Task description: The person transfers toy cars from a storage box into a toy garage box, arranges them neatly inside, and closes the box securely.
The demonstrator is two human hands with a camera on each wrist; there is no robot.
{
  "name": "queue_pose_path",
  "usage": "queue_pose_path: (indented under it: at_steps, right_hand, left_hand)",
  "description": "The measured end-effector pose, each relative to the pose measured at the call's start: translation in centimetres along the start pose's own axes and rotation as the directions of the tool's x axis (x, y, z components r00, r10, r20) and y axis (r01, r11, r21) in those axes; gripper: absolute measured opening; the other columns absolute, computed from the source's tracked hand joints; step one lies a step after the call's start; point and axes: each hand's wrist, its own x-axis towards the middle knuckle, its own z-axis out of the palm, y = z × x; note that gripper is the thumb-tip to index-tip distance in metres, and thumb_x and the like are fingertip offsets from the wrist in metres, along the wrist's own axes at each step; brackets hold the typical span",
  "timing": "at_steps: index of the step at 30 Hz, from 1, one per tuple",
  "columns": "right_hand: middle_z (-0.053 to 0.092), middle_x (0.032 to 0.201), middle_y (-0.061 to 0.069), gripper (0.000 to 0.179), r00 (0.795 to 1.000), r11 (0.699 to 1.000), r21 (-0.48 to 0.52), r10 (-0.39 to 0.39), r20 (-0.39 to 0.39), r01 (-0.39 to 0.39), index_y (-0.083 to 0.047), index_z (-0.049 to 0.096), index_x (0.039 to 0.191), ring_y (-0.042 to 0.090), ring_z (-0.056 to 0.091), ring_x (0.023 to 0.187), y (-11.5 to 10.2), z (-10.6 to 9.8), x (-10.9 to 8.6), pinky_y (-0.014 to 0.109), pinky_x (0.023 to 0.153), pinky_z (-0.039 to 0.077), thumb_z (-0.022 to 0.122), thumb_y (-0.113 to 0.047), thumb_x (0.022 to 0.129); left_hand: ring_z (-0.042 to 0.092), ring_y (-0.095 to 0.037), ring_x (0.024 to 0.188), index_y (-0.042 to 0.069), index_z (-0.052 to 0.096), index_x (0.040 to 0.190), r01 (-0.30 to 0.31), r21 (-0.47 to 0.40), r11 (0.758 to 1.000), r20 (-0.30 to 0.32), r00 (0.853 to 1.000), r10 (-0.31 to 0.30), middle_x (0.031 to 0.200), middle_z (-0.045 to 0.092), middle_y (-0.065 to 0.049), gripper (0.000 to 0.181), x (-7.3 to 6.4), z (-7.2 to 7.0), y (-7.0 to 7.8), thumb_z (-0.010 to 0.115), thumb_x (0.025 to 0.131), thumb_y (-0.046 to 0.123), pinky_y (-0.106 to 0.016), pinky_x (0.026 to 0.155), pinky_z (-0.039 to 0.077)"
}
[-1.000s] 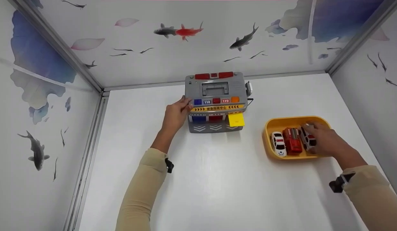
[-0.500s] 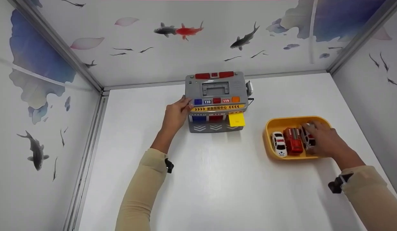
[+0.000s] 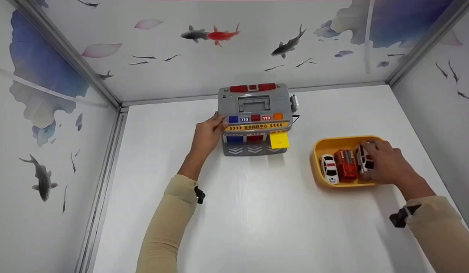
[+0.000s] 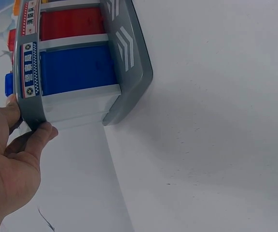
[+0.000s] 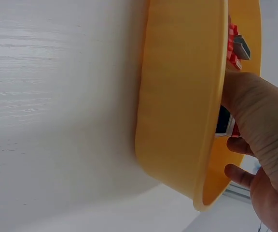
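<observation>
A grey toy emergency station [image 3: 254,108] with red lights and coloured buttons stands by the back wall. Its yellow door [image 3: 279,140] is raised, while the blue door [image 4: 78,70] and red door [image 4: 71,24] hang down. My left hand [image 3: 208,138] pinches the station's front left roof corner between thumb and fingers. On the right, my right hand [image 3: 388,163] reaches into a yellow bin [image 3: 315,167] and grips a white toy vehicle [image 3: 365,159] with dark windows and red markings, partly hidden by the fingers. Beside it lie a red toy fire truck [image 3: 346,165] and a white toy police car [image 3: 329,169].
The white tabletop [image 3: 249,216] spreads in front of the station and bin. Printed panels enclose it, including the back wall [image 3: 158,81] and the right wall [image 3: 439,110]. A small white part [image 3: 294,103] sticks out from the station's right side.
In the bin, my right hand and the white toy vehicle have shifted slightly to the right, widening the gap to the fire truck. The left hand keeps its place on the station.
</observation>
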Motion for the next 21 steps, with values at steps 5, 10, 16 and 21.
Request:
queue_pose_path:
  at_steps: [5, 10, 16, 21]
  right_hand:
    - [0.037, 0.161, 0.034, 0.103, 1.000, 1.000, -0.012, -0.007, -0.030, 0.007, -0.004, 0.039, 0.164, 0.056, 0.039, 0.140, -0.6, -1.1, 0.0, 0.084, 0.111, 0.036, 0.095, -0.032, 0.082]
    - [0.037, 0.162, 0.032, 0.104, 0.999, 1.000, -0.019, -0.021, -0.040, 0.021, -0.009, 0.036, 0.167, 0.056, 0.039, 0.141, -1.8, -2.7, 0.0, 0.086, 0.109, 0.034, 0.094, -0.032, 0.083]
    - [0.036, 0.165, 0.030, 0.107, 0.999, 1.000, -0.005, -0.030, -0.033, 0.030, -0.013, 0.034, 0.170, 0.054, 0.037, 0.145, -3.9, -4.3, 0.5, 0.086, 0.109, 0.031, 0.093, -0.032, 0.083]
    - [0.036, 0.167, 0.027, 0.104, 0.998, 0.998, -0.004, -0.055, -0.042, 0.055, -0.017, 0.036, 0.170, 0.051, 0.038, 0.147, -5.6, -4.7, 0.8, 0.084, 0.110, 0.032, 0.091, -0.031, 0.083]
  left_hand:
    - [0.054, -0.033, 0.155, 0.013, 0.067, 0.153, 0.017, -0.013, 1.000, 0.005, 1.000, -0.017, 0.168, 0.051, -0.017, 0.048, 0.0, -0.1, 0.0, 0.064, 0.112, 0.038, -0.044, 0.125, 0.050]
    - [0.053, -0.031, 0.157, 0.016, 0.065, 0.155, 0.040, -0.005, 0.999, 0.019, 0.999, -0.040, 0.169, 0.049, -0.013, 0.049, 0.0, 0.0, 0.1, 0.063, 0.112, 0.040, -0.044, 0.126, 0.049]
    - [0.053, -0.031, 0.157, 0.016, 0.066, 0.154, 0.036, -0.006, 0.999, 0.017, 0.999, -0.035, 0.169, 0.049, -0.014, 0.049, 0.0, 0.0, 0.1, 0.063, 0.112, 0.040, -0.044, 0.125, 0.050]
    - [0.053, -0.031, 0.157, 0.016, 0.066, 0.154, 0.036, -0.010, 0.999, 0.018, 0.999, -0.036, 0.169, 0.050, -0.014, 0.049, 0.0, 0.1, 0.1, 0.063, 0.112, 0.040, -0.044, 0.126, 0.050]
